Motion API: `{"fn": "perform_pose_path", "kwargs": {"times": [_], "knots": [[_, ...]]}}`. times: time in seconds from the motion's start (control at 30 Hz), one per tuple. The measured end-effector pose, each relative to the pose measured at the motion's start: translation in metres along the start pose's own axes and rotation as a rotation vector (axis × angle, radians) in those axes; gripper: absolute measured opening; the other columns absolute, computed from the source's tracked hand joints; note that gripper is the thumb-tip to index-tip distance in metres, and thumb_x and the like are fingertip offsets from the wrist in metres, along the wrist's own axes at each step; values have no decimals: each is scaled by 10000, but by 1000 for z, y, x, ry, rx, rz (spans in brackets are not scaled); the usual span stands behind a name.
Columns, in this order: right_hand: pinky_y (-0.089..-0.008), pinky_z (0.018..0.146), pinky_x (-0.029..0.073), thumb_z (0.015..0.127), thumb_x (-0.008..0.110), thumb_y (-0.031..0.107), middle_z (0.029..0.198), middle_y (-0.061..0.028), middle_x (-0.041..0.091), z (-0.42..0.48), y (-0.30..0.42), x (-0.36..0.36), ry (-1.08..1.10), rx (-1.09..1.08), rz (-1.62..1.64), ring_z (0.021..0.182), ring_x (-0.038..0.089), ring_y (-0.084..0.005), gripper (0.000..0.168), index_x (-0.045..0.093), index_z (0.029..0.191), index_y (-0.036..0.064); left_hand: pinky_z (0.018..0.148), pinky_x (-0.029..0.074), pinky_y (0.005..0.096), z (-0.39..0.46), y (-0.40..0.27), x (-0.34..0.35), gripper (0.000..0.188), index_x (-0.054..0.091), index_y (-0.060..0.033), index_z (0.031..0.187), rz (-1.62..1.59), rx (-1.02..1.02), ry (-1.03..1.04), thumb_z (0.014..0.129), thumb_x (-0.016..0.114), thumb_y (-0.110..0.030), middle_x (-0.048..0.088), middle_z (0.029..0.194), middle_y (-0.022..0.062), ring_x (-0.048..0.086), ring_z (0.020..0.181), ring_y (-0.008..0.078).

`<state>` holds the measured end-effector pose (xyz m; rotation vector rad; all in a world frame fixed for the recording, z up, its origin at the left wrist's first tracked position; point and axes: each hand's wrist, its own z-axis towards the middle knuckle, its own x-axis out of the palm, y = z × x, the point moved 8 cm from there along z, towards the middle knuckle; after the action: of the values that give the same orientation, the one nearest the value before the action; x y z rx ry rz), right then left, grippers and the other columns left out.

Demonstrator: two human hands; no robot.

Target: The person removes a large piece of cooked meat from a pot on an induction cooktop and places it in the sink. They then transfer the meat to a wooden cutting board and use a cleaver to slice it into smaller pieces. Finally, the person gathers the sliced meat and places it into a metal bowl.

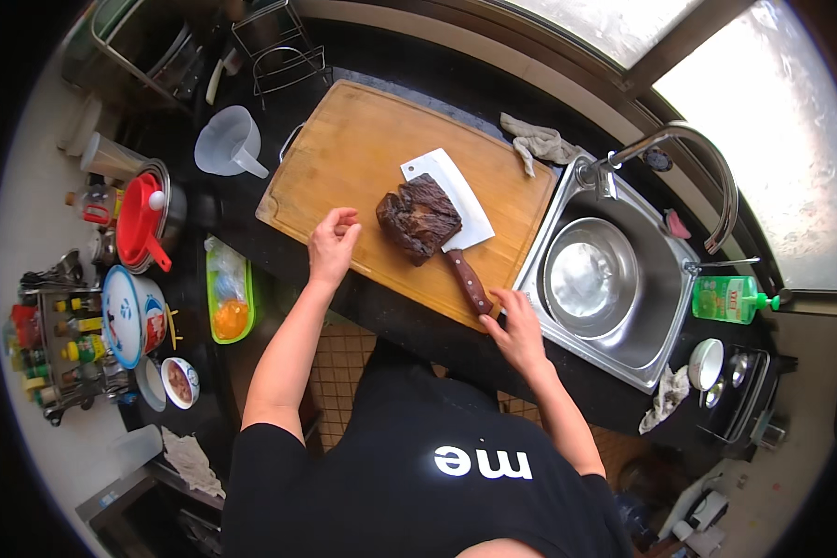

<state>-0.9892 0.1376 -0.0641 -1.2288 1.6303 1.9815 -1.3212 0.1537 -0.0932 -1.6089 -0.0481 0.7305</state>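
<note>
A dark brown chunk of cooked meat [418, 217] sits on the wooden cutting board [349, 139]. Against its right side lies a cleaver [466, 209], blade flat on the board. The cleaver's riveted wooden handle [469, 282] points toward me, near the board's front right corner. My right hand [519, 331] is beside the butt of that handle, thumb and fingers apart and not wrapped around it; whether a fingertip touches it is hard to tell. Over the board's front edge, left of the meat, my left hand [331, 247] is empty, its fingers loosely bent.
Right of the board is a steel sink [659, 335] holding a metal basin [589, 279], under a curved faucet [729, 174]. A rag [540, 139] lies behind the board's right corner. A plastic measuring jug [227, 143], a red strainer [136, 213] and a green tray [250, 307] stand left.
</note>
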Motion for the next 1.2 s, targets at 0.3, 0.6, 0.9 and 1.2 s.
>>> {"fn": "perform_pose_path", "kwargs": {"times": [0.3, 0.6, 0.9, 1.2], "knots": [[-427, 783, 465, 640, 661, 52, 940, -173, 482, 64, 31, 61, 163, 3, -394, 886, 509, -350, 738, 362, 1313, 97, 718, 503, 302, 17, 30, 35, 471, 574, -16, 1137, -183, -172, 193, 723, 727, -180, 613, 951, 115, 602, 767, 151], [-407, 737, 473, 677, 604, 30, 910, -180, 484, 89, 50, 1, 140, -104, -585, 844, 529, -337, 646, 412, 1285, 133, 767, 497, 293, 21, 38, 41, 472, 578, 11, 1109, -193, -223, 231, 705, 751, -161, 619, 932, 94, 595, 808, 146], [-468, 781, 449, 701, 589, 101, 993, -219, 541, 26, 7, -96, 216, 146, -363, 882, 559, -405, 572, 436, 1252, 80, 772, 491, 285, 19, 13, 54, 511, 573, 26, 1092, -114, -238, 171, 688, 787, -202, 616, 944, 97, 588, 825, 142], [-232, 534, 437, 756, 661, 63, 785, -34, 576, -27, -5, -85, 53, 472, 596, 595, 529, -105, 502, 498, 1227, 7, 787, 487, 339, 37, 31, 66, 498, 610, 3, 1024, -140, -271, 44, 668, 769, -308, 657, 906, 113, 624, 863, 217]]}}
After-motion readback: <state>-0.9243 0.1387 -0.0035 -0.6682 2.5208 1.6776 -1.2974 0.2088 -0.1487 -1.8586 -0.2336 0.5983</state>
